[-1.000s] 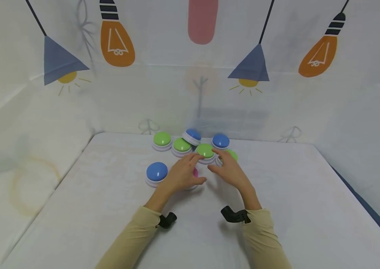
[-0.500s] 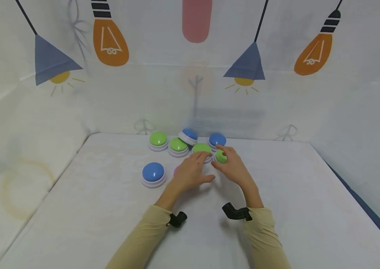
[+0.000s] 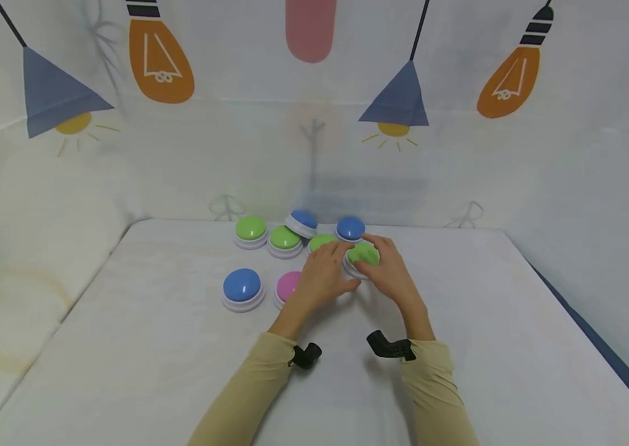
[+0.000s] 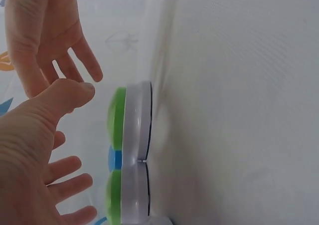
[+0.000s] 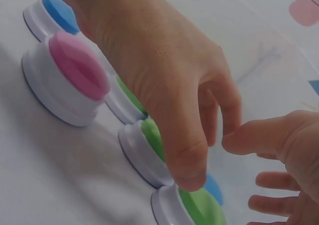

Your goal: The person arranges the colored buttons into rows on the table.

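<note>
In the head view my left hand [image 3: 319, 277] spreads its fingers beside a green dome button [image 3: 363, 254] with a white base. My right hand [image 3: 391, 274] arches at the right of that button, its fingertips close to the edge. In the left wrist view, both hands hover apart from two green buttons on the table, and nothing is in my left hand [image 4: 30, 160]. The right wrist view has my left thumb overlapping the green buttons [image 5: 199, 205], while my right hand [image 5: 299, 170] faces it. A pink button [image 3: 288, 285] is partly covered by my left hand.
A blue button [image 3: 242, 285] stands at the front left on the white table [image 3: 169, 359]. Behind my hands are more green buttons [image 3: 251, 228] and a blue button [image 3: 350, 228]. Another blue button [image 3: 302, 222] leans tilted on a green one. A printed cloth [image 3: 225, 148] hangs behind the table.
My left hand has moved to the right, uncovering the pink button. My right hand has shifted slightly, and more of the rightmost green button shows. The head view has panned slightly right.
</note>
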{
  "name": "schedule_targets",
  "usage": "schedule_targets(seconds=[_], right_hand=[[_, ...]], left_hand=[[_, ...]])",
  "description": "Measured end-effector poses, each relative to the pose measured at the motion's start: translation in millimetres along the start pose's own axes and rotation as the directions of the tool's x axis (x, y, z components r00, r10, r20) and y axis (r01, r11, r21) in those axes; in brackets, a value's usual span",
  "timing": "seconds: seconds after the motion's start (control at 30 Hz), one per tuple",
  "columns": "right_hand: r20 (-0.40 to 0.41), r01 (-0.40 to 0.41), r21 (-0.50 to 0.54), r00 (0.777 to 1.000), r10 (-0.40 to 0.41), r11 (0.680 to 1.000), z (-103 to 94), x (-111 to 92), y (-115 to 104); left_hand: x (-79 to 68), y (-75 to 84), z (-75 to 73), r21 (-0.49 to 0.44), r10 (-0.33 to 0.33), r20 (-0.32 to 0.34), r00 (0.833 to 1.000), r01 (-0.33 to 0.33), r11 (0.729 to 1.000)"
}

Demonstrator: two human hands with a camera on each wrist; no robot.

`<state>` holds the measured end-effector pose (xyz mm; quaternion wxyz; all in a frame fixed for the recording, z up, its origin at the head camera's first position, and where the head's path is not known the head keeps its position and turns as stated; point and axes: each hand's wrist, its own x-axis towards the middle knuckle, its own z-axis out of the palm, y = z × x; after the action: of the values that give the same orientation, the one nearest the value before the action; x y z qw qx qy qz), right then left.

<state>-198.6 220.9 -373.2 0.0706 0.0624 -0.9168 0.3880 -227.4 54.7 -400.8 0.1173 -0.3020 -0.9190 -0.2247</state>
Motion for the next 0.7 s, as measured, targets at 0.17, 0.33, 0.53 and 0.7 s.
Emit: schedule_targets(seconds=[0.17, 0.33, 0.53, 0.7], right_hand=[[-0.03, 0.017, -0.005, 0.999, -0.017, 1.0, 1.2, 3.8, 7.1], [-0.043, 0.005, -0.012, 0.999, -0.005, 1.0, 3.7, 6.1, 17.1], [-0.039, -0.025, -0.012, 0.999, 0.025, 1.0, 8.7, 9.4, 30.7], [-0.032, -0.06, 0.008, 0.998, 0.061, 0.998, 12.6, 10.9, 39.2]], left_hand=[[6.2, 0.6, 5.8, 0.015, -0.002, 0.003, 1.0, 0.002, 1.0], [13.4, 3.9, 11.5, 0.016, -0.008, 0.008, 1.0, 0.008, 1.0], [20.7, 9.0, 19.1, 0.006, -0.023, 0.012, 1.0, 0.023, 1.0], [23.7, 9.8, 26.0, 0.053, -0.026, 0.012, 1.0, 0.026, 0.998]])
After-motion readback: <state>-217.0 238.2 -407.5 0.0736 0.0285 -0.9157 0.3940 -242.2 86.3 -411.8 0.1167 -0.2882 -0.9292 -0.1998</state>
